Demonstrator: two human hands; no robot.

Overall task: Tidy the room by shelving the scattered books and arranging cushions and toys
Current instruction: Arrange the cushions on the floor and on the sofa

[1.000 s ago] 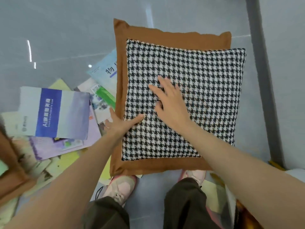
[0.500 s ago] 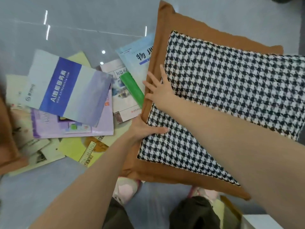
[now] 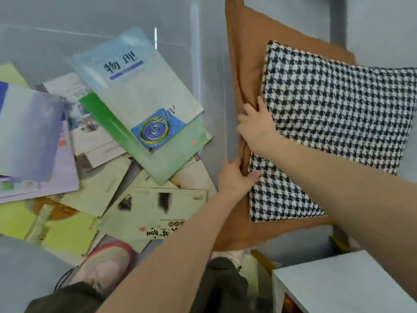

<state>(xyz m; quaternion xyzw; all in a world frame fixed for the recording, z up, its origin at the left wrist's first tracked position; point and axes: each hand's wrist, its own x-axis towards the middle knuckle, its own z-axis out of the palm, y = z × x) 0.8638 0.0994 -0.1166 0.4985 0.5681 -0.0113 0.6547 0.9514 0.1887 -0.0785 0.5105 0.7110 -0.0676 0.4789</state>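
A grey glossy floor fills the view. On the right is the cushion, brown with a black-and-white houndstooth panel on its face. It sits askew, its lower brown border over the person's feet and its top corner running out of view. Whether any part of it rests on the floor cannot be told.

On the left the scattered books lie flat on the floor in an overlapping heap, well apart from the white unit at the lower right corner. The topmost is a pale blue book with a green band, tilted, lying just beside the cushion's left edge but not touching it. A purple-and-white booklet overlaps the heap at the far left. A pink-trimmed shoe stands on the books at the bottom edge.

Both hands are on the cushion's left edge. The right hand lies with its palm on the houndstooth panel, its grip curled: the fingers fold into the brown border and bunch the cloth there. Just below, the left hand has its grip pinching the same edge, the thumb pressed on the panel's front and the fingers wrapped behind the brown border, out of sight.
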